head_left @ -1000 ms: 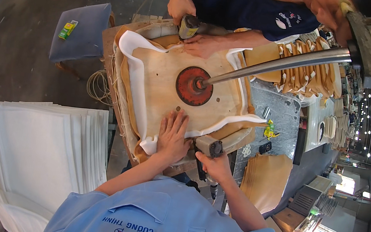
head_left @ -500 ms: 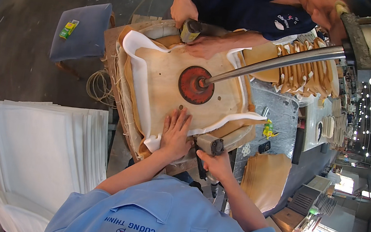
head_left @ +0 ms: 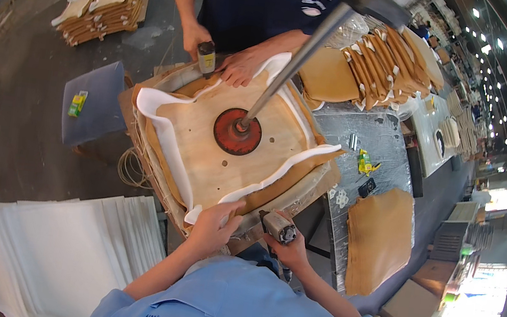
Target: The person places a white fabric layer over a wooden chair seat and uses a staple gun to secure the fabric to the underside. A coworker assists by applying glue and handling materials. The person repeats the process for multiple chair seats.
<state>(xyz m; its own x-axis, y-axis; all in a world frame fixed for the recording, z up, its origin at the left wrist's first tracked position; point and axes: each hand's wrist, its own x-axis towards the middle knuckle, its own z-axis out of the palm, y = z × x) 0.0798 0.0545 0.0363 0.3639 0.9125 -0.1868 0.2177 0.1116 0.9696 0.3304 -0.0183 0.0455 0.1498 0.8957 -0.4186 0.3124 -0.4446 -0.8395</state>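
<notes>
A wooden seat panel (head_left: 198, 115) lies on a work stand, pressed by a red round disc (head_left: 225, 140) on a metal rod (head_left: 300, 55). White padding (head_left: 168, 140) and a tan cover (head_left: 274, 194) curl up around its edges. At the near edge, my left hand (head_left: 212, 227) has its fingers bent over the tan cover's border, pinching it. My right hand (head_left: 292, 249) grips a staple gun (head_left: 279, 227) just right of it, apart from the panel. Across the stand, a co-worker's hand (head_left: 196, 37) holds another staple gun (head_left: 206, 58); their other hand (head_left: 240, 69) rests on the far edge.
White padding sheets (head_left: 59, 248) are stacked at the left. A blue stool (head_left: 96, 104) holds a small green-yellow box (head_left: 78, 103). On the right, a plastic-covered table (head_left: 335, 128) bears tan sheets (head_left: 378, 241) and a pile of tan covers (head_left: 383, 66). A coiled hose (head_left: 132, 167) hangs beside the stand.
My left hand has come off the panel's face, back to the near edge of the cover. The staple gun in my right hand has drawn back toward me. My view has shifted.
</notes>
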